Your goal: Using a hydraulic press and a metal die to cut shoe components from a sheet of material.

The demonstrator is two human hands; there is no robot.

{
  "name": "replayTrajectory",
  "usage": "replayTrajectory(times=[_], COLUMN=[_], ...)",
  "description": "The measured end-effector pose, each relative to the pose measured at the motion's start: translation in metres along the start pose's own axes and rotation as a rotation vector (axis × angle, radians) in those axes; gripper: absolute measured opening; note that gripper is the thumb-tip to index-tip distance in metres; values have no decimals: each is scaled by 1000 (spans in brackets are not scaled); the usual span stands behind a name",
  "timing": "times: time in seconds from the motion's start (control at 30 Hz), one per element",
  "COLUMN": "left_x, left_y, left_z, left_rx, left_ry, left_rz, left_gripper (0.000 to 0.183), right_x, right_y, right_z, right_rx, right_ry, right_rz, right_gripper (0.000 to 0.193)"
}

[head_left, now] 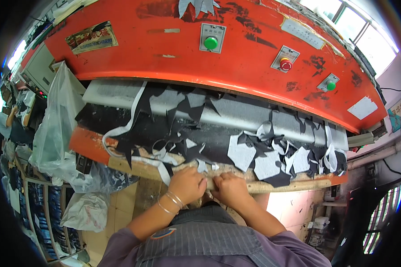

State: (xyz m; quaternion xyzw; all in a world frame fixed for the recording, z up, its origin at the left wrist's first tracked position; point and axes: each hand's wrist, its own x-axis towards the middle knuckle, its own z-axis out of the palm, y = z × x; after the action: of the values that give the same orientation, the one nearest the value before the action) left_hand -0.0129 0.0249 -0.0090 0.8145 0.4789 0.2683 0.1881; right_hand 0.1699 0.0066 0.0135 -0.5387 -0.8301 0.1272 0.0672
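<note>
My left hand (188, 183), with thin bangles at the wrist, is closed at the front edge of the machine's bed. Beside it, a short gap to the right, my right hand (230, 188) is closed too. Whatever the curled fingers may hold is hidden. Just beyond them lie small pale grey scraps (202, 166). Black cut-out scraps (193, 150) and a long white strip (152, 161) are spread ahead of my left hand. Ahead and to the right of my right hand is a heap of white and black pieces, including a large white angular piece (241, 152).
A red-orange machine (173, 60) spans the far side, with green buttons (210, 43) and a red button (285, 64). Dark sheet scraps hang from under it over a white padded ledge (236, 116). A clear plastic bag (55, 120) hangs at left, above a white sack (88, 212).
</note>
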Motion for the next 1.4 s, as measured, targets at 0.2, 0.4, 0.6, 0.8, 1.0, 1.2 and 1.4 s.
replayTrajectory(times=[0.2, 0.4, 0.6, 0.8, 1.0, 1.2, 1.4], left_x=[27, 137, 191, 199, 137, 127, 171], left_y=[-11, -43, -72, -73, -52, -55, -128], left_z=[-45, -22, -1, 11, 11, -25, -24], left_rx=[-153, -635, -1081, -1459, -614, -550, -86], left_ry=[-782, -291, -111, -444, -735, -571, 155], left_rz=[-98, -16, -474, -239, -124, 84, -339], left_gripper=[37, 23, 45, 59, 15, 32, 77], right_x=[86, 248, 225, 123, 129, 261, 298], right_y=[26, 88, 95, 92, 82, 50, 50], right_z=[-64, -63, -52, -44, -63, -72, -24], right_rx=[49, -30, 165, 942, 831, 216, 148], right_ry=[-234, 55, 167, 254, 315, 151, 221], right_rz=[186, 717, 608, 376, 372, 550, 524], right_gripper=[72, 93, 68, 52, 50, 71, 78])
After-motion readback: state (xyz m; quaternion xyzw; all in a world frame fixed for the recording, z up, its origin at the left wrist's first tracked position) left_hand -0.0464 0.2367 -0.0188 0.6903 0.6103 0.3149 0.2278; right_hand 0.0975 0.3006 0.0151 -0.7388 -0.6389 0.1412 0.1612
